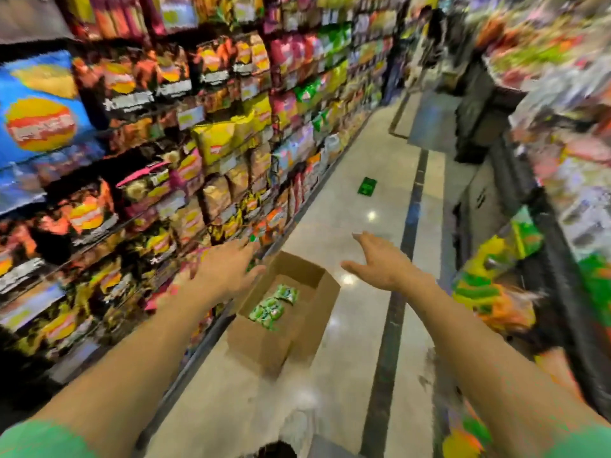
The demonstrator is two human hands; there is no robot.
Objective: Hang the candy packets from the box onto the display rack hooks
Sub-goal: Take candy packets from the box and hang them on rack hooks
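Candy packets (272,305) lie in the open box (264,342); both hands, left (231,269) and right (380,262), hover spread, holding nothing.

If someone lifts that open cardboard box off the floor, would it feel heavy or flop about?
Probably light: the cardboard box holds only a few green candy packets. Its walls look stiff, though the open flaps may bend. The packets could slide if tilted.
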